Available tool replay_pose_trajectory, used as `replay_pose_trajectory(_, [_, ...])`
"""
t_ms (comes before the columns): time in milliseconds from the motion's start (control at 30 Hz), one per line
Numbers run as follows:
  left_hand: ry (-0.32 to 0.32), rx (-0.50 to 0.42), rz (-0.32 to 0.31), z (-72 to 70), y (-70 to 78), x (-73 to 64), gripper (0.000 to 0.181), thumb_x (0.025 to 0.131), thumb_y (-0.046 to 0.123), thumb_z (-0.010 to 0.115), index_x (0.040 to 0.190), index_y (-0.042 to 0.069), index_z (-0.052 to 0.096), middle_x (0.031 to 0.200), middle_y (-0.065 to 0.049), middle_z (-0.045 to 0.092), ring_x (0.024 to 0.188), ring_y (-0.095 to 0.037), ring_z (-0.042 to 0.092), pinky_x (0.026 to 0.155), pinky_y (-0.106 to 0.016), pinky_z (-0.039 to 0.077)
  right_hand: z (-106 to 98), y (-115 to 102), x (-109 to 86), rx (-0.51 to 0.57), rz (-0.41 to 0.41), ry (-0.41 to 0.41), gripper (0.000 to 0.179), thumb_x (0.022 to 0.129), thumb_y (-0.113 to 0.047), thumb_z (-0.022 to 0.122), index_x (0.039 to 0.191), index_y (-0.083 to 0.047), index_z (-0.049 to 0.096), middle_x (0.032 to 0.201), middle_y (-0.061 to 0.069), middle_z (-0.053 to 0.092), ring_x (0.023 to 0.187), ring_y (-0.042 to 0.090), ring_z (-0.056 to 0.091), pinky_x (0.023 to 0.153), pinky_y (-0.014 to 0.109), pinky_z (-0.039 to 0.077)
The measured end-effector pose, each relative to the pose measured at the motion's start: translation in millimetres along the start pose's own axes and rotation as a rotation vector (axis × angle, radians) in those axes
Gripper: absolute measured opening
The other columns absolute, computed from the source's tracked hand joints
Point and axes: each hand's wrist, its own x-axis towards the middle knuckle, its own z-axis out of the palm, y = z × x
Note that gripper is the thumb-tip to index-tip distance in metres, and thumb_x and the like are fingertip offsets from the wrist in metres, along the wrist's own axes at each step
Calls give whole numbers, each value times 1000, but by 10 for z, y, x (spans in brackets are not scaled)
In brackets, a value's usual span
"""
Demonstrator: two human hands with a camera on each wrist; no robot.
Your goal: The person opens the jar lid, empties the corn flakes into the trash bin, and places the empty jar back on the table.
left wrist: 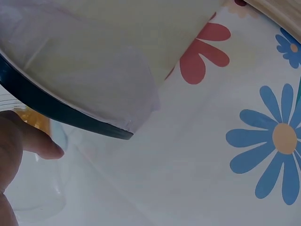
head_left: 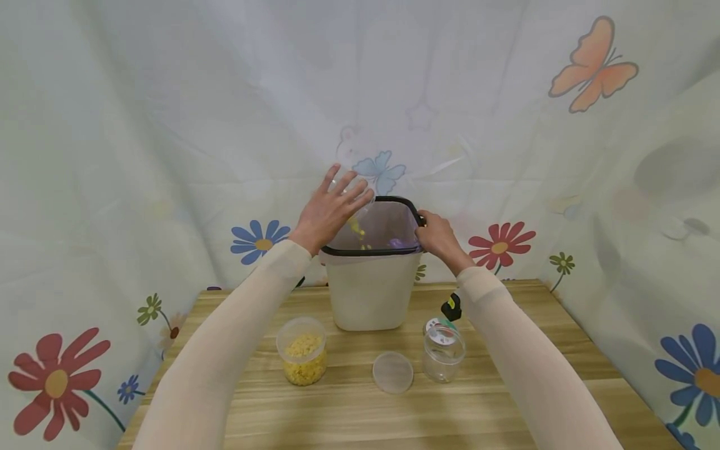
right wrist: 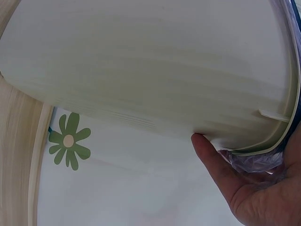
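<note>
A white waste bin point(head_left: 368, 294) with a black rim and a thin plastic liner stands upright on the table. Over its left side, my left hand point(head_left: 330, 211) holds a clear jar point(left wrist: 40, 188), mostly hidden behind the fingers in the head view. The jar is tipped, and small yellow pieces point(head_left: 357, 228) show at the bin's mouth below it. Some orange-yellow content is visible through the jar in the left wrist view. My right hand point(head_left: 440, 237) grips the bin's rim on the right, with the liner bunched under the fingers.
On the wooden table point(head_left: 349, 419), a clear tub point(head_left: 305, 369) of yellow pieces stands front left. A flat round lid point(head_left: 393, 372) lies mid-front, with a clear open jar point(head_left: 442, 365) beside it. A black-and-yellow object point(head_left: 452, 307) sits near the right forearm. Printed cloth hangs behind.
</note>
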Motion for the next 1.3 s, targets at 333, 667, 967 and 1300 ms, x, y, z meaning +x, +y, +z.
replay_pose_trajectory(333, [1, 104, 87, 7, 5, 9, 103, 76, 27, 84, 156, 31, 19, 161, 1, 25, 150, -26, 21, 124, -56, 3, 13, 6, 7, 5, 4, -3, 57, 94, -11, 42, 151, -4, 35, 141, 24, 52, 90, 28, 63, 61, 24, 52])
replay_pose_trajectory(667, [19, 162, 150, 4, -4, 31, 102, 76, 30, 83, 155, 32, 19, 161, 0, 24, 150, -28, 18, 123, -58, 2, 22, 12, 17, -1, -6, 4, 57, 93, -11, 42, 150, -4, 37, 140, 24, 54, 95, 30, 62, 62, 25, 51])
replay_pose_trajectory(967, [5, 238, 184, -49, -25, 55, 102, 79, 28, 81, 156, 33, 14, 162, 1, 22, 151, -26, 18, 123, -58, -1, 22, -1, 20, 6, 5, 3, 58, 93, -11, 42, 151, -5, 35, 141, 23, 53, 92, 29, 62, 62, 25, 50])
replay_pose_trajectory(1300, [-4, 263, 240, -106, -36, 67, 97, 85, 17, 76, 157, 34, 12, 164, 2, 18, 153, -25, 12, 124, -56, -2, 24, 7, 14, 10, 2, 3, 58, 94, -11, 42, 151, -4, 36, 140, 24, 53, 88, 28, 62, 60, 23, 49])
